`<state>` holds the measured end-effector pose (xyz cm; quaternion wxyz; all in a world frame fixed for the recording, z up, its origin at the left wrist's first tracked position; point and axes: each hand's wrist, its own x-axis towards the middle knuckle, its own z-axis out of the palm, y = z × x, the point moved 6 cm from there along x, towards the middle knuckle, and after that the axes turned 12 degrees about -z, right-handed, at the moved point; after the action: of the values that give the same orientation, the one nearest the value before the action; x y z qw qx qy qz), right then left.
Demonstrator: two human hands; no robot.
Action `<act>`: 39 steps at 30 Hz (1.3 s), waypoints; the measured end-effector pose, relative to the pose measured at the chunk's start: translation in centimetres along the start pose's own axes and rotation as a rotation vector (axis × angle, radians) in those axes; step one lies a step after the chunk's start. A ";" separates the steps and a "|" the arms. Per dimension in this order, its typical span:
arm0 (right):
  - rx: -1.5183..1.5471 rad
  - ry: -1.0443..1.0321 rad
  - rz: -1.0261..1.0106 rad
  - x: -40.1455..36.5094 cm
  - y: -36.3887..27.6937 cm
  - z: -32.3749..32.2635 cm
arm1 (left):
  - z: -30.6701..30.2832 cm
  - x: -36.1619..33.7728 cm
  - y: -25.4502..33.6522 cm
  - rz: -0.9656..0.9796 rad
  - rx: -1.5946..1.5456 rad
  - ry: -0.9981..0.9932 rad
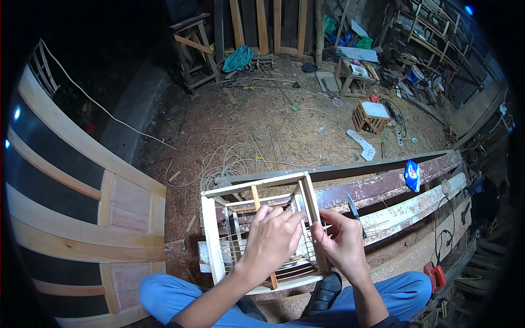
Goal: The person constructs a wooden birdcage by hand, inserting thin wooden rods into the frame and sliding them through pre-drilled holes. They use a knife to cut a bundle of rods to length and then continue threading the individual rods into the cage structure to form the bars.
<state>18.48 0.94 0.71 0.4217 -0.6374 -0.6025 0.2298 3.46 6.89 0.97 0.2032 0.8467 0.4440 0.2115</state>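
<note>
A small wooden frame box (212,240) with thin slats or rods across it stands between my knees. My left hand (268,238) reaches over the middle of it, fingers curled and pinched by the right-hand bar. On the outer side of that bar, my right hand (347,246) has its thumb and fingers drawn together against the wood. Whatever lies between the fingertips of either hand is too small or hidden to name. An orange-brown strip (274,280) runs across the frame, partly behind my left hand. A knife (353,208) with a dark handle lies just beyond my right hand.
Worn planks (377,183) form a bench, bearing a blue packet (412,176). A red tool (435,277) sits by my right knee. Panelled wooden doors (131,205) stand left. Beyond are coiled cable (229,161), a crate (369,121), and a low table (358,74) on shaving-strewn ground.
</note>
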 end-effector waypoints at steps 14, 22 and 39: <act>0.052 0.015 0.043 -0.1 0.6 0.2 | 0.4 -0.4 1.0 0.013 0.013 -0.027; 0.051 0.049 -0.005 -0.2 0.2 0.1 | 0.3 -0.3 1.0 -0.058 -0.025 -0.112; 0.034 0.032 0.012 -0.2 0.0 -0.1 | 0.4 -0.4 1.2 -0.069 0.015 -0.102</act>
<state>18.51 0.74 0.67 0.4406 -0.6373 -0.5879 0.2326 4.28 5.90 1.16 0.2265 0.8420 0.4637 0.1574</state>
